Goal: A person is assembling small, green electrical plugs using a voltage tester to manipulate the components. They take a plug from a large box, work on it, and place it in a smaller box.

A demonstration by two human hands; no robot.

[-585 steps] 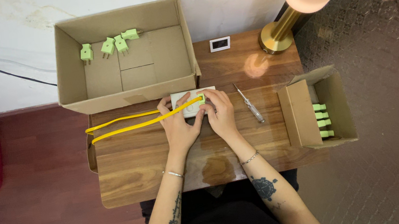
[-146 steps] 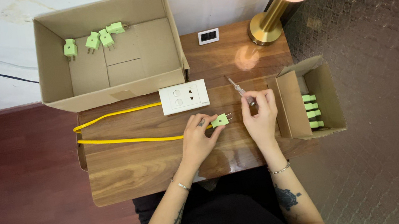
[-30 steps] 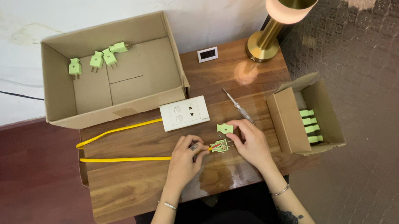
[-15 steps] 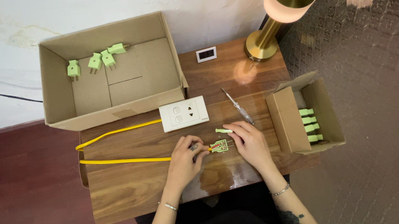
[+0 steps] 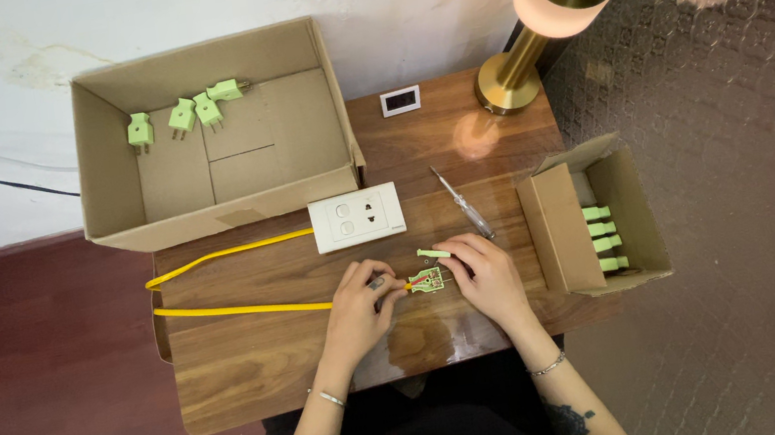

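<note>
An opened green plug point(image 5: 428, 281) lies on the wooden table point(image 5: 267, 363), joined to the end of a yellow cable point(image 5: 240, 311). My left hand point(image 5: 359, 303) pinches the cable right at the plug. My right hand point(image 5: 482, 271) rests on the plug's right side. A green plug cover point(image 5: 433, 253) lies just above the fingertips of that hand. The cable runs left, loops, and returns to a white socket plate point(image 5: 357, 216).
A screwdriver point(image 5: 463, 204) lies right of the socket plate. The large cardboard box point(image 5: 103, 175) at the back holds several green plugs point(image 5: 184, 115). A small box point(image 5: 558, 225) at the right holds more green plugs point(image 5: 602, 237). A brass lamp point(image 5: 540, 8) and a small white device point(image 5: 400, 100) stand behind.
The green cover has gone from my right fingers to the table above the plug. Both hands have stayed at the plug.
</note>
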